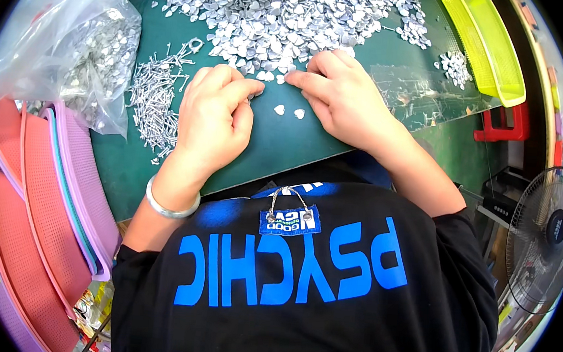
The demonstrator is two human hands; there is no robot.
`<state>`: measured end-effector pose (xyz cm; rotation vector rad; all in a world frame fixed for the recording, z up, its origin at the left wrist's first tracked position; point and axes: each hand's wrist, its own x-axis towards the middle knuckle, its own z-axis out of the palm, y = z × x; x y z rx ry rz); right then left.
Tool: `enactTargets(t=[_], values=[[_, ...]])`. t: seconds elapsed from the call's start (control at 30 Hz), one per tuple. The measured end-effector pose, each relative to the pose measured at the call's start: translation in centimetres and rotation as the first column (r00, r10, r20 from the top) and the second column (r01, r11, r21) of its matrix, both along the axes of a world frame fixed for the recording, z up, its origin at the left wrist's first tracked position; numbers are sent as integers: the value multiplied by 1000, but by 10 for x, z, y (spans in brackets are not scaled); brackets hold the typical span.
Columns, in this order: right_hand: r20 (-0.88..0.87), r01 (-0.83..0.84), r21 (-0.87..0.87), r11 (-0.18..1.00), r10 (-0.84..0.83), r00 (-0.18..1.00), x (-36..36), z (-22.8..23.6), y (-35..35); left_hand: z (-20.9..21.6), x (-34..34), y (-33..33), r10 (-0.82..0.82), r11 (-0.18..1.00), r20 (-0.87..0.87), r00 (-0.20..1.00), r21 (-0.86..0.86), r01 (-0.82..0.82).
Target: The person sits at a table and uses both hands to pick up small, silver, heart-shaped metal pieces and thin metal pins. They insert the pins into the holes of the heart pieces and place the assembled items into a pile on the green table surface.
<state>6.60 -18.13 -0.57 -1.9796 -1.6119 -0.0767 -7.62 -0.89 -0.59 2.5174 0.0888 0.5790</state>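
My left hand (pixel 215 114) is curled above the green table, fingers closed. A small silver piece (pixel 256 95) shows at its fingertips; its exact shape is unclear. My right hand (pixel 340 98) rests opposite, its index finger stretched toward a silver heart-shaped piece (pixel 280 79) at the pile's near edge, its thumb apart below. Between the hands and nearer me lie two loose flat hearts, a left heart (pixel 279 110) and a right heart (pixel 299 114). Beyond both hands spreads a large heap of silver hearts (pixel 273 23). Beside my left hand lies a pile of thin metal pins (pixel 153 96).
A clear plastic bag (pixel 100 49) of silver pieces stands at the left, above stacked pink and purple baskets (pixel 35 203). A yellow-green basket (pixel 487 46) and a small silver pile (pixel 455 68) are at the far right. A red stool (pixel 507 121) and a fan (pixel 541 236) stand right.
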Motion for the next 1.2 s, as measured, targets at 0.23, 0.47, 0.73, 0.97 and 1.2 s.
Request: enactTargets(t=[0.23, 0.47, 0.73, 0.97, 1.2], values=[[-85, -13, -49, 999, 8, 996, 1, 4, -8, 2, 12, -6, -36, 995, 9, 999, 95, 35], [-97, 22, -46, 999, -27, 995, 4, -1, -8, 2, 20, -10, -43, 991, -21, 999, 123, 45], [-23, 7, -22, 1000, -8, 1000, 2, -2, -3, 2, 29, -11, -39, 995, -29, 999, 90, 41], [-77, 77, -79, 994, -83, 994, 1, 2, -1, 1, 22, -8, -117, 991, 2, 993, 68, 116], [51, 96, -60, 994, -93, 994, 10, -1, 15, 7, 13, 2, -104, 995, 9, 995, 12, 104]])
